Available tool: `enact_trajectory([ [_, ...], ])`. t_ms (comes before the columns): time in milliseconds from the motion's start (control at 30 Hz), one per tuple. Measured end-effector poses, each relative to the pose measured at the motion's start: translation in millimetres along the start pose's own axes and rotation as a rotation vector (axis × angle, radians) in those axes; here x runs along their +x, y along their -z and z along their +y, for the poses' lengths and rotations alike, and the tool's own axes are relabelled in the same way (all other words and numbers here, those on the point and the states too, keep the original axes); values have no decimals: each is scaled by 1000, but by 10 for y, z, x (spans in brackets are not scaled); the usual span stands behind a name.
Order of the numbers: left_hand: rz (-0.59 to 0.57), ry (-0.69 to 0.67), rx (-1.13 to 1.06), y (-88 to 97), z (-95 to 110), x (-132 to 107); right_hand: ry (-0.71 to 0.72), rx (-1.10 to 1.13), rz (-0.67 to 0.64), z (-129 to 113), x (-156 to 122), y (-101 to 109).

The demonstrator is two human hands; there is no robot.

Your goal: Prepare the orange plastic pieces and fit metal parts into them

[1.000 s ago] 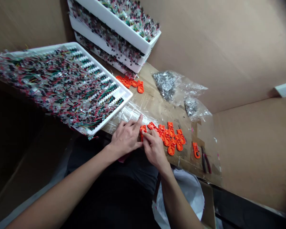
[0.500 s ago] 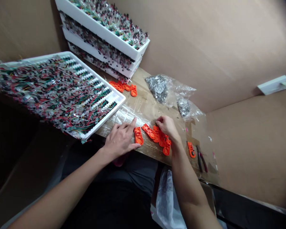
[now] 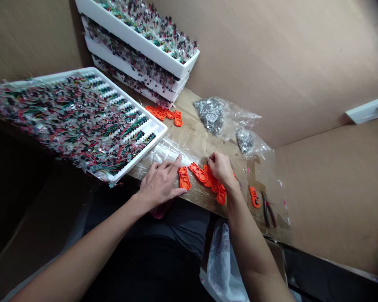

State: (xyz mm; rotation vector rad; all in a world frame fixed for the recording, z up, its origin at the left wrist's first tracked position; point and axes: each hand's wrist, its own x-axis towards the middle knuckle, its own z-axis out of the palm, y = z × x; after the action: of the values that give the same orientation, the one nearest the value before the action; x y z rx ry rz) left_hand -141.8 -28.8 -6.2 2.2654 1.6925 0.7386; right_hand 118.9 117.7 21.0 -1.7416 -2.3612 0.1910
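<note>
My left hand [image 3: 161,183] lies on the table's front edge with its fingers stretched out. Between its thumb and forefinger sits an orange plastic casing [image 3: 184,179], its hollow side up. My right hand [image 3: 220,166] is closed in a pinch over a small group of similar orange casings. Whatever its fingertips hold, if anything, is hidden. One casing [image 3: 198,172] lies at an angle between my two hands, and another [image 3: 221,194] is under my right wrist, partly covered. Farther right lies an orange casing with a dark round part [image 3: 255,197], beside dark-handled pliers [image 3: 268,209].
At left, a white foam tray [image 3: 160,133] packed with wired parts overhangs the table. Stacked foam trays [image 3: 184,67] stand behind it, with several orange casings [image 3: 178,118] at their foot. Clear bags of small metal pieces [image 3: 209,114] lie at the back; a power strip [image 3: 367,110] is on the wall.
The view has shifted slightly. Both hands keep nearly the same place and pose, and a bit of orange now shows to the right of my right wrist.
</note>
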Motion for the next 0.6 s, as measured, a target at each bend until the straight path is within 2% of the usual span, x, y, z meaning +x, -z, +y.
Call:
enact_trajectory([
  [167, 1, -3, 4, 3, 1, -6, 61, 139, 41, -109, -38, 32],
  [267, 3, -2, -9, 15, 5, -12, 28, 421, 29, -322, -193, 138],
  [367, -6, -2, -17, 30, 5, -19, -21, 728, -54, -595, -448, 191],
  [467, -9, -12, -18, 38, -2, -27, -46, 863, -149, -808, -690, 115],
  [600, -25, -30, -28, 35, -20, -36, -109, 840, -130, -942, -854, -69],
])
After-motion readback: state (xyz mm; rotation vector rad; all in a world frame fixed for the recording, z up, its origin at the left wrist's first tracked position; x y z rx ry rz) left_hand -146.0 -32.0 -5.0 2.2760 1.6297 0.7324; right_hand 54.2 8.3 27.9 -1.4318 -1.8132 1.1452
